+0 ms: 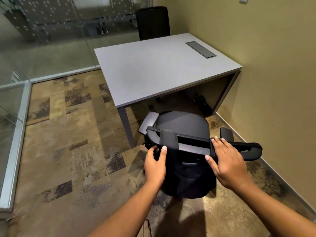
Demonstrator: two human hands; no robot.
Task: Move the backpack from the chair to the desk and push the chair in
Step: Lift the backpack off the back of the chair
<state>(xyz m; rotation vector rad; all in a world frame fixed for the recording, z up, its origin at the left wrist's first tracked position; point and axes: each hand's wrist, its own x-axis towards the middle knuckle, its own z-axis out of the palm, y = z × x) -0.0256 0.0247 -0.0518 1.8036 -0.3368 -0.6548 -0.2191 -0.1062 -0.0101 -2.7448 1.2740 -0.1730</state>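
A dark office chair (183, 123) stands just short of the grey desk (153, 72), its seat facing the desk and its backrest towards me. A black backpack (188, 178) hangs on my side of the backrest, with one strap (168, 139) looped over the top edge and another (251, 149) sticking out to the right. My left hand (154, 166) pinches the backpack's upper left side between thumb and fingers. My right hand (227, 163) clasps the top edge where the right strap runs, fingers over it and thumb on the near side.
A closed cable hatch (201, 49) is set into the desk top at the far right. A second black chair (153, 23) stands behind the desk. Glass walls (42, 40) close off the left and back, a yellow wall (273, 82) the right. Something black (202, 103) lies under the desk.
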